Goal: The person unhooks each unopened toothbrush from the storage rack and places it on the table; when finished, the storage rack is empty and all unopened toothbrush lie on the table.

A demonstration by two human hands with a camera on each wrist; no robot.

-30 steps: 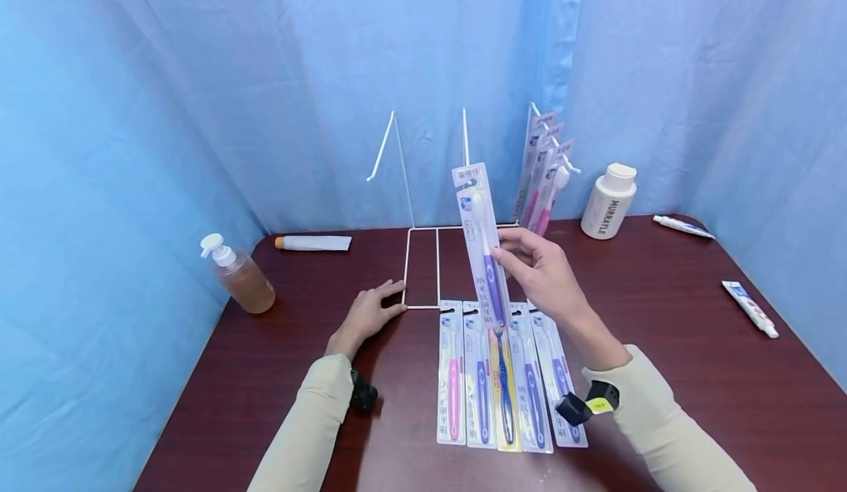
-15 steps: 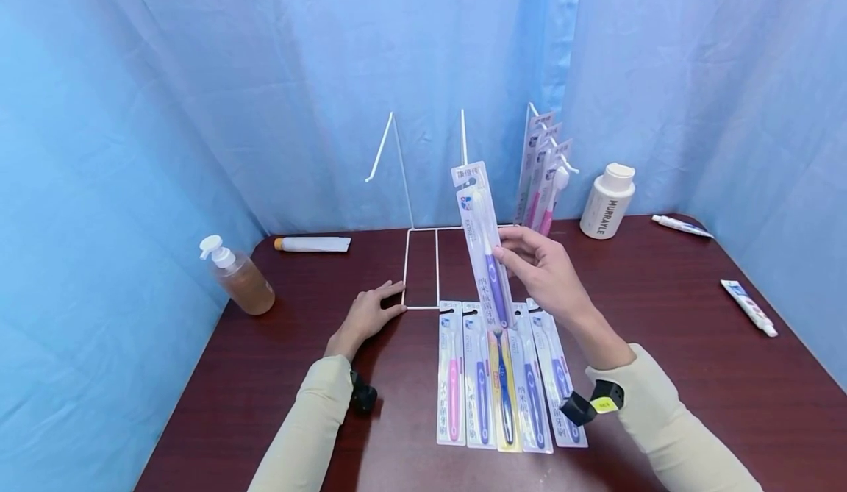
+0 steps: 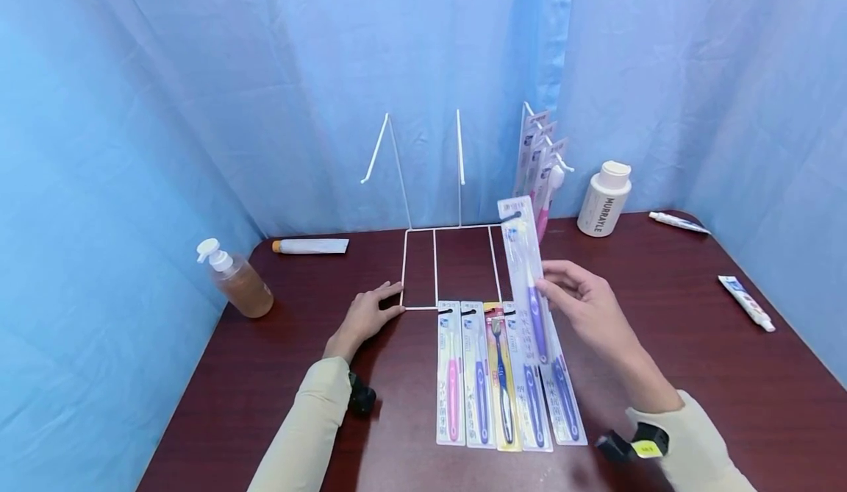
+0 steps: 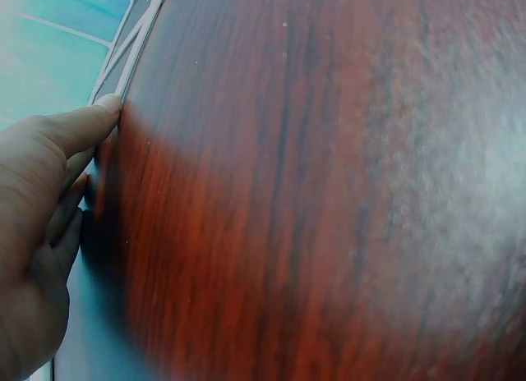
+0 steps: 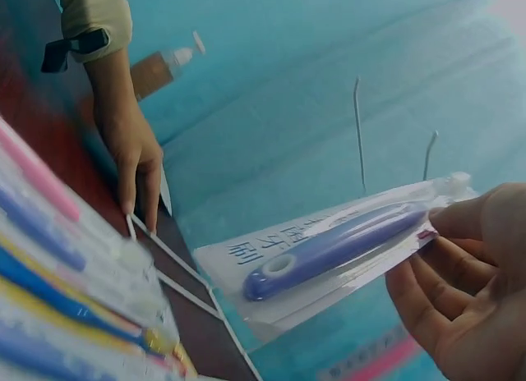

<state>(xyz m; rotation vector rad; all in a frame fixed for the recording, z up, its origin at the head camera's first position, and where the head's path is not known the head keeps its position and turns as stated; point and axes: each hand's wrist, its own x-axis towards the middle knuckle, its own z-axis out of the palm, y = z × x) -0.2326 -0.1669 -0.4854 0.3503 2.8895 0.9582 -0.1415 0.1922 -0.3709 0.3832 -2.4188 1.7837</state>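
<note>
My right hand [image 3: 585,308] pinches the right edge of a packaged toothbrush [image 3: 529,293] with a purple handle. The pack stands nearly upright, overlapping the top of a row of packaged toothbrushes lying on the table. That row runs from a pink one [image 3: 453,396] through a purple one [image 3: 481,400] and a yellow-backed dark blue one [image 3: 504,385] to further purple ones [image 3: 565,404]. My left hand [image 3: 365,319] rests by the white wire rack [image 3: 435,268], thumb and fingertips at its front left corner. In the left wrist view the thumb [image 4: 90,122] touches the wire.
Three rack hooks rise at the back; several packaged toothbrushes [image 3: 537,157] hang on the right one, while the left hook [image 3: 375,150] and middle hook [image 3: 460,146] are bare. Around stand a pump bottle [image 3: 245,286], a white bottle [image 3: 604,201] and toothpaste tubes [image 3: 311,246].
My right hand has brought the held toothbrush pack down and to the right, away from in front of the middle hook. The left hand stays at the rack's corner.
</note>
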